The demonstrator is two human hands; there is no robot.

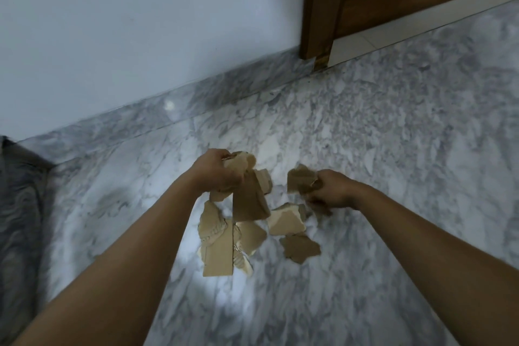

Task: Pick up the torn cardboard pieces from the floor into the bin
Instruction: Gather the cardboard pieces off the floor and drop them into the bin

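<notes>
Reaching down over the grey-veined marble floor, both bare arms extend toward a scatter of torn brown cardboard pieces. The left hand has its fingers clamped around a bunch of scraps, one long brown strip hanging below the fist. The right hand grips a smaller torn piece, fingers closed on it. Below and between the hands, several more pieces lie flat on the marble, some overlapping. A white wall with a marble skirting stands behind, a brown wooden door frame at upper right.
</notes>
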